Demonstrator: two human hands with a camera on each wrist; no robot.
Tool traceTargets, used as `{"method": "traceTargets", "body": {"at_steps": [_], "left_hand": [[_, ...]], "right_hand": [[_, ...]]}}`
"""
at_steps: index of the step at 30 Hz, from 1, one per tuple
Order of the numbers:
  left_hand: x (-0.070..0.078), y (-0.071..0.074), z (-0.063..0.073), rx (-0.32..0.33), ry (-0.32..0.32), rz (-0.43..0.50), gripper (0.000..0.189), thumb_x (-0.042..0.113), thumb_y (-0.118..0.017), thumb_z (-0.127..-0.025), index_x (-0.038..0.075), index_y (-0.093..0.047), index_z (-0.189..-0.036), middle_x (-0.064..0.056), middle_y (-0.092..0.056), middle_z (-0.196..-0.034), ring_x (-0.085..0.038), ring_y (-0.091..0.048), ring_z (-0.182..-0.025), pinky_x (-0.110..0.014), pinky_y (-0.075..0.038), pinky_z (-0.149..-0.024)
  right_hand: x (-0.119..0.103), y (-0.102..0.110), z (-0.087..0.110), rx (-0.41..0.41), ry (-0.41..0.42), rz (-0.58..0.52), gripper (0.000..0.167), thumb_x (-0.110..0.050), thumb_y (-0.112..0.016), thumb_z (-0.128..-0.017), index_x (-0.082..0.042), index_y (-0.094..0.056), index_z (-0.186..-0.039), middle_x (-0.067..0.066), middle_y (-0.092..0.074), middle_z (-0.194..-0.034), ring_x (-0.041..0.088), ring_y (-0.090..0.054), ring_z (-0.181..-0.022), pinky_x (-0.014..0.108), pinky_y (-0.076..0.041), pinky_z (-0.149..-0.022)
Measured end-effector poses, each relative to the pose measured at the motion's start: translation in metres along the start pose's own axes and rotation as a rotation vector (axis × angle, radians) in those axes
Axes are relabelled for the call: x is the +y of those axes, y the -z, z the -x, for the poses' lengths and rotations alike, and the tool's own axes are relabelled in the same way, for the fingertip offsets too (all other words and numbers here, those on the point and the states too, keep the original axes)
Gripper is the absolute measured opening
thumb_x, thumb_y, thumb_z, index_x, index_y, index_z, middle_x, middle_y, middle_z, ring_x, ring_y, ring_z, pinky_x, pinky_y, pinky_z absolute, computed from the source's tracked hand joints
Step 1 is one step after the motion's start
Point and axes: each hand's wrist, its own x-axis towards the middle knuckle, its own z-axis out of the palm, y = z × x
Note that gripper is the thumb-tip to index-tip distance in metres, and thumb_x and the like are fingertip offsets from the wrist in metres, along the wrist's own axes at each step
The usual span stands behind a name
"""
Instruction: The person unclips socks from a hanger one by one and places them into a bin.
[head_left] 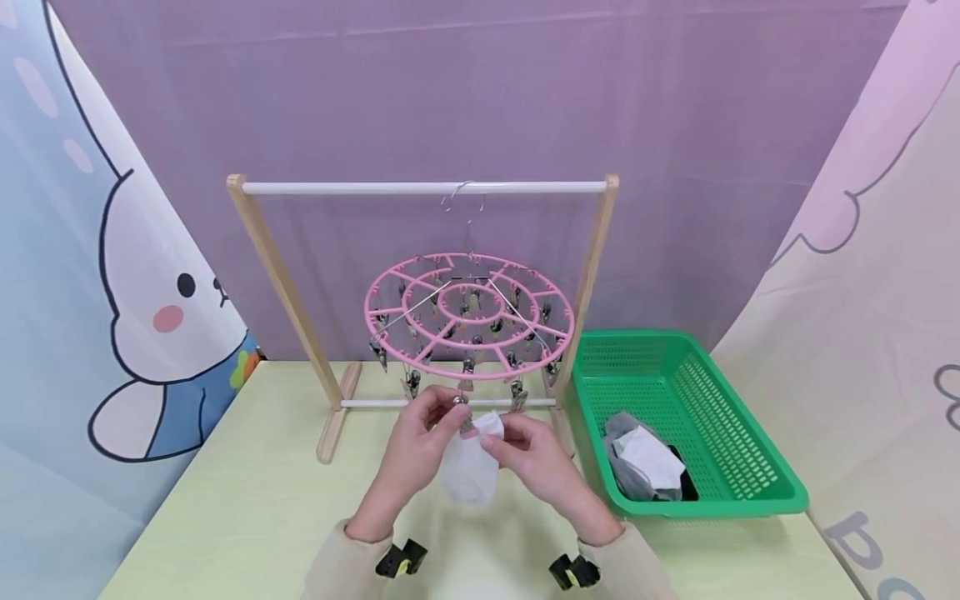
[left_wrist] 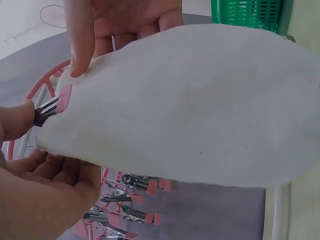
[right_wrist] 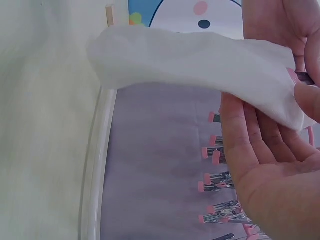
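A white sock (head_left: 471, 475) hangs below the front of the round pink clip hanger (head_left: 377, 346), its cuff toward the hanger. My left hand (head_left: 417, 446) pinches a metal clip (left_wrist: 47, 109) between thumb and fingers. The clip's pink tip (left_wrist: 64, 98) lies over the cuff edge in the left wrist view. On the cuff's other side, my right hand (head_left: 542, 465) pinches the fabric, thumb in front and fingers behind. The sock (right_wrist: 175, 62) stretches away from both hands in the right wrist view.
The hanger hangs by a hook from the white bar (head_left: 352, 188) of a wooden stand (head_left: 281, 287). Several other clips (head_left: 517, 392) dangle from its rings. At right stands a green basket (head_left: 738, 442) holding grey, white and black cloth items (head_left: 648, 458).
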Motion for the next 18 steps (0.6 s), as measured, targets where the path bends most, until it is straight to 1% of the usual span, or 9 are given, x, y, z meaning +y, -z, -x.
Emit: {"method": "traceTargets", "body": {"at_steps": [4, 7, 9, 14, 18], "left_hand": [[0.002, 0.001, 0.001, -0.016, -0.005, -0.007, 0.01, 0.013, -0.066, -0.1, 0.005, -0.065, -0.105, -0.004, -0.064, -0.097, -0.019, -0.059, -0.088, -0.027, -0.051, -0.078], [0.005, 0.001, 0.002, -0.019, -0.007, -0.001, 0.007, 0.012, -0.066, -0.1, 0.005, -0.064, -0.103, -0.004, -0.063, -0.096, -0.019, -0.058, -0.087, -0.027, -0.05, -0.077], [0.007, 0.002, 0.003, -0.02, -0.004, -0.002, 0.006, 0.011, -0.065, -0.1, 0.006, -0.064, -0.102, -0.004, -0.063, -0.095, -0.019, -0.058, -0.087, -0.028, -0.05, -0.078], [0.011, 0.003, 0.004, -0.013, -0.006, -0.003, 0.005, 0.01, -0.065, -0.1, 0.006, -0.063, -0.099, -0.002, -0.063, -0.095, -0.019, -0.059, -0.089, -0.032, -0.05, -0.084], [0.011, 0.002, 0.003, 0.009, -0.027, -0.001, 0.005, 0.01, -0.065, -0.099, 0.006, -0.063, -0.098, -0.002, -0.064, -0.095, -0.018, -0.06, -0.09, -0.034, -0.051, -0.086]], "right_hand": [[-0.002, -0.002, 0.0, 0.009, -0.001, -0.031, 0.035, -0.015, -0.065, -0.101, 0.004, -0.061, -0.13, 0.019, -0.071, -0.11, 0.023, -0.07, -0.093, 0.032, -0.061, -0.077], [-0.004, -0.002, 0.001, 0.024, -0.002, -0.041, 0.037, -0.013, -0.066, -0.1, 0.004, -0.06, -0.131, 0.019, -0.072, -0.109, 0.021, -0.07, -0.091, 0.031, -0.06, -0.077], [-0.005, -0.003, 0.001, 0.042, -0.004, -0.032, 0.032, -0.012, -0.067, -0.099, 0.004, -0.062, -0.126, 0.017, -0.073, -0.106, 0.019, -0.069, -0.088, 0.028, -0.059, -0.075], [-0.006, -0.004, 0.001, 0.078, 0.006, 0.002, 0.016, -0.011, -0.069, -0.096, 0.002, -0.068, -0.106, 0.012, -0.073, -0.095, 0.015, -0.064, -0.078, 0.026, -0.056, -0.071], [0.0, -0.005, 0.003, 0.06, -0.006, -0.003, 0.013, -0.008, -0.069, -0.096, 0.003, -0.069, -0.103, 0.014, -0.074, -0.094, 0.016, -0.067, -0.077, 0.029, -0.06, -0.069]]}}
